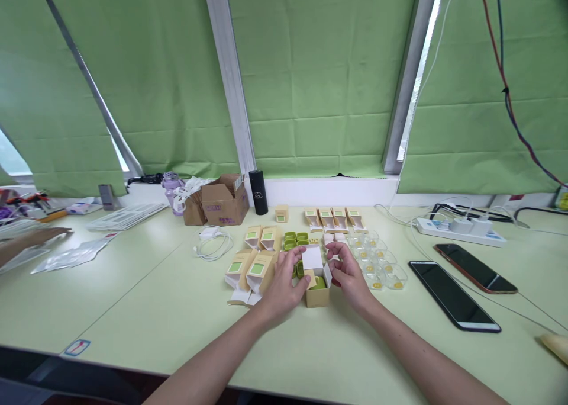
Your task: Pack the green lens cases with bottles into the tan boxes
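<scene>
A small cardboard box (318, 299) stands upright on the table between my hands, its lid and side flaps raised. Inside it sits a green item (318, 283), partly hidden by a flap. My left hand (286, 280) grips the left side, thumb on the left flap. Curled fingers of my right hand (348, 273) pinch the flap at the right. Just behind are several green pieces (296, 238), partly covered by my left hand. Several unfolded cardboard boxes with green labels (239, 267) lie at my left. Clear plastic cups with yellow centres (376, 256) stand in rows at my right.
More open boxes (332, 218) line the back, beside a closed box (281, 213). A black bottle (258, 192), a brown carton (225, 201) and a coiled white cable (213, 242) are behind left. Two phones (453, 295) and a power strip (461, 230) lie right. Another person's hand (33, 239) is far left.
</scene>
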Available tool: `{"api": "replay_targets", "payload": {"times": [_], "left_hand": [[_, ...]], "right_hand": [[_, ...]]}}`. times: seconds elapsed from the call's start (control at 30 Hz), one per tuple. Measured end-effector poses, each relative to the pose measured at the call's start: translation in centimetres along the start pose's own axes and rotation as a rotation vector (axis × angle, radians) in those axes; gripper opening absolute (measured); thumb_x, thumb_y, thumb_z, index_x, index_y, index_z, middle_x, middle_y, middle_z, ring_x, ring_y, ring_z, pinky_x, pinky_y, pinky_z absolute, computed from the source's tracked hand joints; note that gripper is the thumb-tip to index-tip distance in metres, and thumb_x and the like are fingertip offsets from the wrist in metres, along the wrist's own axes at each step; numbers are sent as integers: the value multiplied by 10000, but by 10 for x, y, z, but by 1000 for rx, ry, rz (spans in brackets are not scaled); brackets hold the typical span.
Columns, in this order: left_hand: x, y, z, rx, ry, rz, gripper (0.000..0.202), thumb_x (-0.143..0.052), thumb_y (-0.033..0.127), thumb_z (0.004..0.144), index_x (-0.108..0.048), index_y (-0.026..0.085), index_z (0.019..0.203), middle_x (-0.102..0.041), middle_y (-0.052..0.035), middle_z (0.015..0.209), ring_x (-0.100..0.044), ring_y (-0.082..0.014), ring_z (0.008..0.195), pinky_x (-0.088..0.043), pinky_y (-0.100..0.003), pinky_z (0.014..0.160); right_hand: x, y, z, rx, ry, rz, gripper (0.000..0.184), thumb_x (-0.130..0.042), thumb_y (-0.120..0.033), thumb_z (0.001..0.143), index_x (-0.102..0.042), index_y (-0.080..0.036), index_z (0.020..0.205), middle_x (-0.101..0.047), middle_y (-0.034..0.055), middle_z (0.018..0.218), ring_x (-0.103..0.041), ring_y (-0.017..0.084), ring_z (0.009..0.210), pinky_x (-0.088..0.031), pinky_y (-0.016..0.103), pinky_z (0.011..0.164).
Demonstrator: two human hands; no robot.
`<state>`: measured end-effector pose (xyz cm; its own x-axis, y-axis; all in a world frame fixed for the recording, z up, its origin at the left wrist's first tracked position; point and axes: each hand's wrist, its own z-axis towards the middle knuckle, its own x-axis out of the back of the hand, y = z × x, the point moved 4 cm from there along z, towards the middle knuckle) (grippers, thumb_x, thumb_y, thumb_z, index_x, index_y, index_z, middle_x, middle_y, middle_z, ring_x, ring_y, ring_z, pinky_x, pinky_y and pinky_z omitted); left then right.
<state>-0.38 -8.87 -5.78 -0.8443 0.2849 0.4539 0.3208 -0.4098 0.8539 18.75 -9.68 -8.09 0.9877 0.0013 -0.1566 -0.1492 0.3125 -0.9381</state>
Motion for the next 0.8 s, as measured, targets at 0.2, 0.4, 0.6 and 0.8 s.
{"api": "replay_targets", "payload": {"times": [0.2,0.4,0.6,0.8], "left_hand": [[-1,1,1,-13,5,-22,533,-630,338,997,-445,313,1497,-438,-147,1586,-442,-365,1527,-393,-574,1242],[-2,2,1,-18,21,-10,524,-623,294,987,-450,314,1481,-448,-143,1580,-467,-351,1509,-405,-570,1235],[-3,3,1,-34,44,-30,511,-649,281,962,-475,293,1443,-482,-151,1548,-503,-357,1482,-420,-575,1226],[-2,4,1,-45,40,-42,510,-652,282,965,-468,285,1440,-477,-157,1547,-490,-355,1486,-421,-560,1223]], "right_hand": [[-2,-2,-1,-4,-11,-20,458,-619,-235,805,-520,-305,1247,-481,1,1100,-460,95,656,-315,226,524],[-5,-4,-4,-13,-19,-65,432,-663,-305,846,-513,-305,1251,-483,1,1097,-468,101,657,-335,238,534],[-7,-3,-5,-24,-40,-110,454,-670,-333,878,-481,-320,1290,-492,9,1125,-506,116,686,-392,251,564],[-8,-1,-6,-40,-57,-125,491,-681,-347,884,-455,-318,1319,-485,17,1137,-538,129,726,-430,261,590]]}}
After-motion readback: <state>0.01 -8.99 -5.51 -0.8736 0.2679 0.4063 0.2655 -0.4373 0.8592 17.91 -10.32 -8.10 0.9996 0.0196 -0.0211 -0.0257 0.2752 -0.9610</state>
